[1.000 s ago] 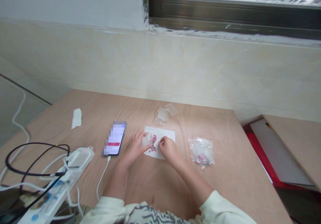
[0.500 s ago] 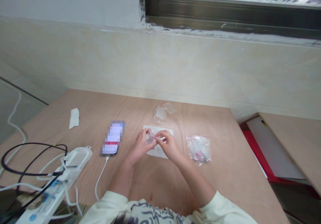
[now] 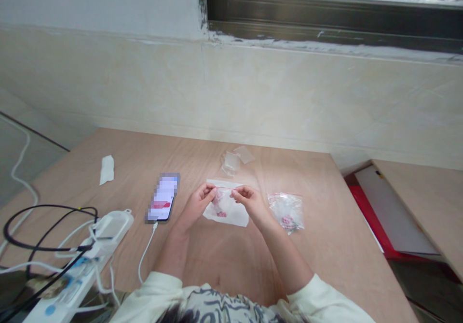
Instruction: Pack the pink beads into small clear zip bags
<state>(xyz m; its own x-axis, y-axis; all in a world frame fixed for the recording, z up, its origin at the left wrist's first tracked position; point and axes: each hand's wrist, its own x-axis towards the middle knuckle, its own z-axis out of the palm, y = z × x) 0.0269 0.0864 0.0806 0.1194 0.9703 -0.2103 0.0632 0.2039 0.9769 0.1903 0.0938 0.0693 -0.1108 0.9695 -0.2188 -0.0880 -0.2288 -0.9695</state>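
A small clear zip bag [image 3: 224, 198] with a red seal line hangs stretched between my two hands, with small pink-red pieces at its lower left. My left hand [image 3: 201, 199] pinches its upper left corner, closed between thumb and fingers. At the upper right corner my right hand [image 3: 249, 200] grips it the same way. Beneath the bag, a white sheet of paper [image 3: 231, 219] lies on the table. To the right of my right hand rests a larger clear zip bag [image 3: 286, 209] holding pink pieces and clear plastic.
Several clear plastic bags [image 3: 231, 162] lie behind the paper. On the left are a phone [image 3: 162, 198] with a white charging cable, a scrap of white paper [image 3: 107, 170], and a power strip [image 3: 103, 236] with tangled cords. The wooden table [image 3: 325, 255] meets the wall at the back.
My hands have moved apart, so the small bag is now spread flat between them. Earlier they were close together at its top edge, with the bag bunched up.
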